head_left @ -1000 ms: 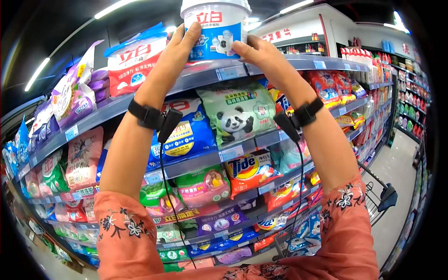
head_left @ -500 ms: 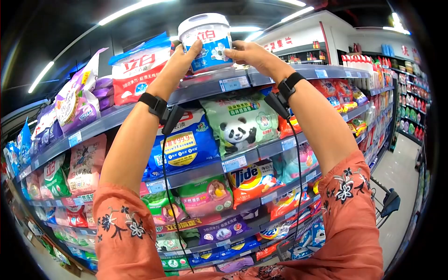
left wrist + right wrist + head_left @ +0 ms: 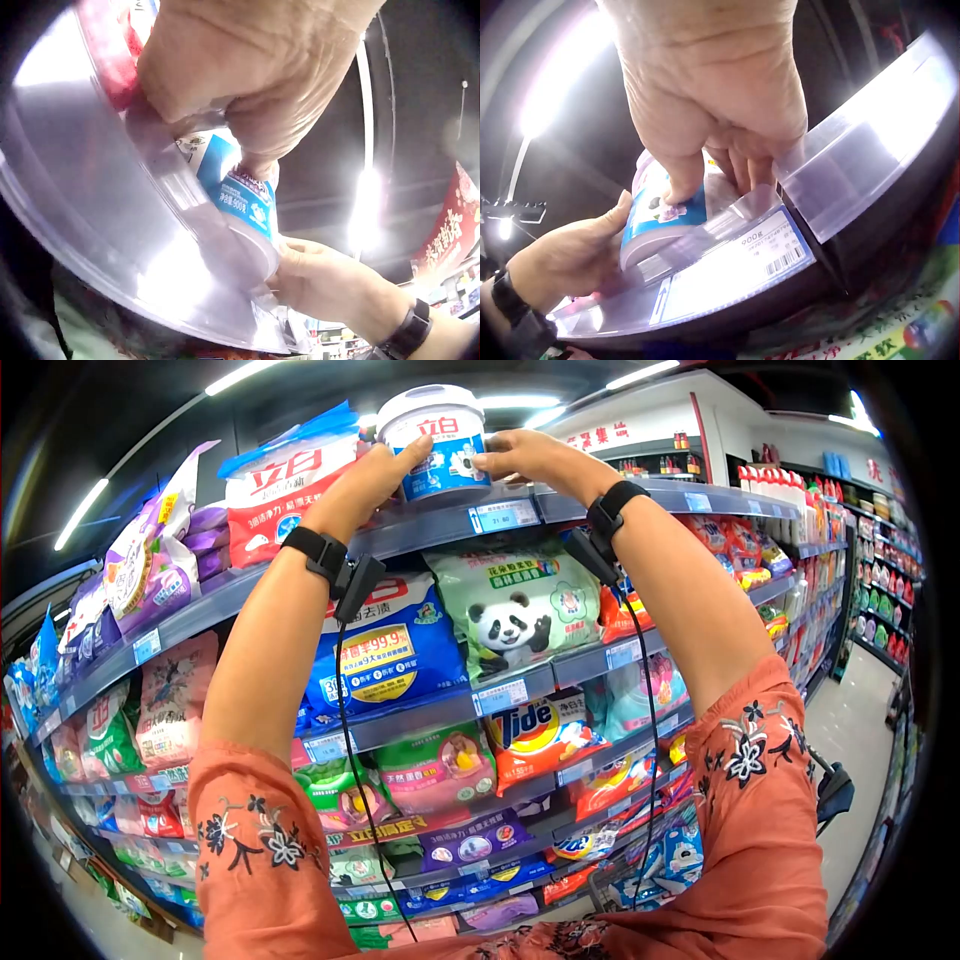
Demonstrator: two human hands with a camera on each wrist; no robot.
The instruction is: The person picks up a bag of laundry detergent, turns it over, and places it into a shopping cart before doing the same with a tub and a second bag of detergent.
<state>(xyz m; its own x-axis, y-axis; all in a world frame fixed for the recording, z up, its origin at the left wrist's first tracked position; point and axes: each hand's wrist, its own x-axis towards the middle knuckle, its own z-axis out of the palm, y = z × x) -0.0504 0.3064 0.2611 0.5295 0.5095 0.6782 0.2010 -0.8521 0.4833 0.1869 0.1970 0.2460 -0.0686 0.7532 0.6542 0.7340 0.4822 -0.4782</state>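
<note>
A white-lidded tub (image 3: 435,435) with a blue and white label and red lettering is at the top shelf, right behind its front rail. My left hand (image 3: 372,482) holds it from the left, thumb across the label. From the other side my right hand (image 3: 545,462) grips it, thumb on the label's right edge and the other fingers behind. In the left wrist view the tub's lower part (image 3: 247,202) overlaps the clear rail. The right wrist view shows its base close above the price tag (image 3: 739,262).
A red and white detergent bag (image 3: 275,495) stands left of the tub on the top shelf (image 3: 400,538). Below are a blue bag (image 3: 390,660), a green panda bag (image 3: 515,615) and an orange Tide bag (image 3: 545,735). A cart (image 3: 832,790) stands at the right.
Both hands have moved the tub down and away from me, from above the top shelf to behind its front rail. Both hands still hold it.
</note>
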